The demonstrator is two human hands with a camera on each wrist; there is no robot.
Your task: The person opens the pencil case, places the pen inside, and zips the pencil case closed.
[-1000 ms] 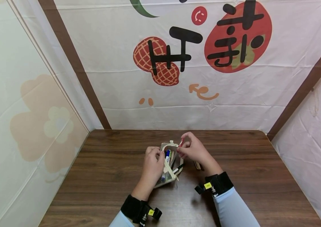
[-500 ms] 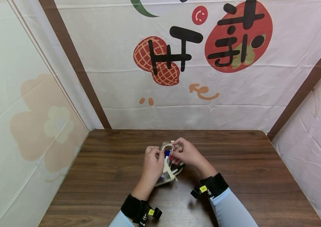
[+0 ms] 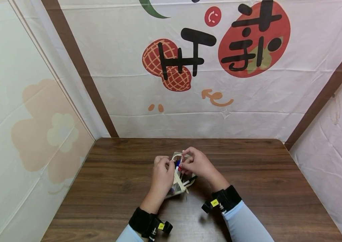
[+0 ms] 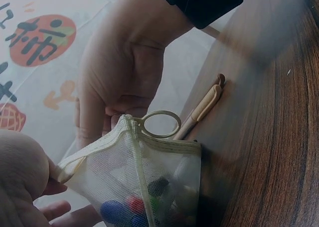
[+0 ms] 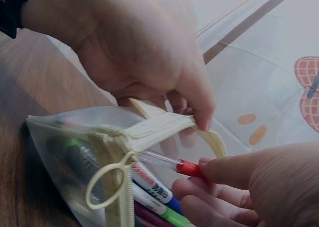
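Observation:
A see-through mesh pencil case [image 4: 114, 177] with a cream zipper stands tilted on the table, its mouth open. My left hand [image 3: 163, 176] pinches the zipper edge on the left side. Over the opening, my right hand [image 3: 200, 166] pinches a clear pen with a red end [image 5: 188, 168]; the pen's barrel reaches inside the case. Within lie a blue-capped marker [image 5: 152, 183], a green-capped marker [image 5: 158, 207] and several other pens. A cream ring pull [image 5: 107, 186] hangs from the zipper.
Beside the case, a beige pen [image 4: 205, 105] lies on the brown wooden table [image 3: 113, 201]; the right hand and arm hide it in the head view. A printed white cloth [image 3: 128, 90] hangs behind the table.
My right hand has moved left and slightly down, bringing the red-ended pen from the case's right edge into its opening. The left hand keeps its hold.

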